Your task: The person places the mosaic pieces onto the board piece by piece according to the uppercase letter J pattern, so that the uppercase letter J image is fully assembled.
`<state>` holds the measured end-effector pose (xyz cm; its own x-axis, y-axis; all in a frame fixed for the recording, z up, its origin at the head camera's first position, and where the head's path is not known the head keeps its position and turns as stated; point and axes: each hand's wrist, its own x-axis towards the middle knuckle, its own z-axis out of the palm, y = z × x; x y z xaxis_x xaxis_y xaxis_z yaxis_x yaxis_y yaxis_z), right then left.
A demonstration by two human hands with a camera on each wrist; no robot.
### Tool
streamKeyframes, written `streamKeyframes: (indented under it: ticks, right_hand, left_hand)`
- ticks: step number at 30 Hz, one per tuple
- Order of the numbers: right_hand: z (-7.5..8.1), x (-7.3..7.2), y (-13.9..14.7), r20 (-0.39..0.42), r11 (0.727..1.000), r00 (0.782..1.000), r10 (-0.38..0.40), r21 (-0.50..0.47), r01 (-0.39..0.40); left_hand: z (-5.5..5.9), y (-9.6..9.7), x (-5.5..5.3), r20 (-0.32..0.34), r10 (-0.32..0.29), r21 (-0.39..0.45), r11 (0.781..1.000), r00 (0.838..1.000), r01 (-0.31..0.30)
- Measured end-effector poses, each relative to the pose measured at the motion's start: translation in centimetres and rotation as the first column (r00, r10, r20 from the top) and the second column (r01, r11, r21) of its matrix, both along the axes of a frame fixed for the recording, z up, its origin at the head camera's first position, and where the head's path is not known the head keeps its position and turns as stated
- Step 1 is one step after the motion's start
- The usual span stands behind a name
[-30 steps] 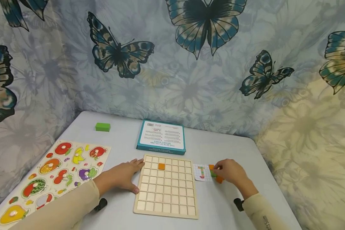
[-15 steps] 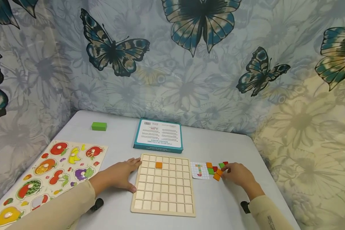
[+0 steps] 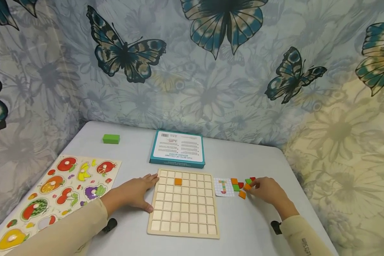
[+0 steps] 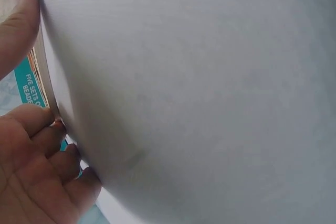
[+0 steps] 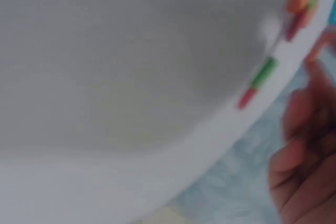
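My left hand (image 3: 139,192) rests along the left edge of a wooden grid board (image 3: 184,204), fingers at its upper corner and thumb lower down. In the left wrist view the thumb (image 4: 21,30) and curled fingertips touch the board's edge. One orange tile (image 3: 178,181) sits in a cell near the board's top. My right hand (image 3: 268,192) is right of the board and pinches an orange square tile (image 3: 247,186) at its fingertips. Around it lie another orange tile (image 3: 242,194), a green tile (image 3: 236,187) and red pieces. The right wrist view is blurred.
A small gridded pattern card (image 3: 224,187) lies between board and tiles. Behind the board is a teal box (image 3: 177,148). A green block (image 3: 111,139) stands at the back left, and a fruit picture board (image 3: 40,199) lies at the left.
My right hand has moved right from above the tiles, uncovering several of them. The orange tile at its fingertips has separated from the other orange one. The left hand stays on the board.
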<state>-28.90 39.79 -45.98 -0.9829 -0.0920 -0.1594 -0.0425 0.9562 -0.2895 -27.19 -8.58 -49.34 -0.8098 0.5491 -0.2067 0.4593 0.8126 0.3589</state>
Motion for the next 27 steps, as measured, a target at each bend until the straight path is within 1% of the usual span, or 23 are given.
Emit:
streamKeyframes:
  ticks: [3,5,8,11,13,17,20,23,25,27]
  right_hand:
    - [0.4,-0.3,-2.9,-0.034,0.996,0.996,0.078,-0.046,-0.079]
    - [0.5,-0.7,-5.5,-0.047,0.987,0.987,0.153,-0.051,-0.155]
    - [0.5,-1.4,-9.4,-0.034,0.963,0.964,0.265,-0.032,-0.267]
    - [0.2,-2.4,-12.6,-0.015,0.939,0.939,0.345,0.002,-0.345]
    - [0.1,-3.1,-14.0,-0.021,0.925,0.925,0.380,0.038,-0.379]
    - [-0.2,-4.1,-15.6,-0.033,0.896,0.898,0.438,0.092,-0.434]
    - [-0.4,-4.1,-16.0,-0.034,0.884,0.885,0.464,0.076,-0.461]
    - [-0.6,-3.9,-16.3,-0.038,0.887,0.887,0.460,0.047,-0.459]
    - [-0.7,-3.8,-16.4,-0.039,0.893,0.892,0.450,0.041,-0.448]
    - [-0.8,-3.7,-16.6,-0.041,0.893,0.892,0.450,0.044,-0.448]
  left_hand:
    - [-0.1,-0.4,0.4,0.020,0.013,-0.001,1.000,1.000,-0.013]
    - [-0.2,-0.5,0.6,0.026,0.020,-0.005,1.000,0.999,-0.020]
    - [-0.3,-0.5,0.6,0.032,0.030,-0.011,0.999,0.999,-0.030]
    - [-0.1,-0.1,0.3,0.024,0.030,-0.005,1.000,0.999,-0.030]
    - [0.1,0.2,0.0,0.020,0.025,-0.002,1.000,0.999,-0.025]
    - [0.3,0.6,-0.4,0.029,0.017,-0.005,1.000,0.999,-0.017]
    - [0.4,0.6,-0.4,0.035,0.026,-0.017,1.000,0.999,-0.026]
    - [0.5,0.5,-0.2,0.040,0.037,-0.009,0.999,0.998,-0.037]
    - [0.4,0.4,-0.1,0.041,0.042,-0.015,0.999,0.998,-0.041]
    - [0.3,0.2,0.0,0.040,0.043,-0.015,0.999,0.998,-0.043]
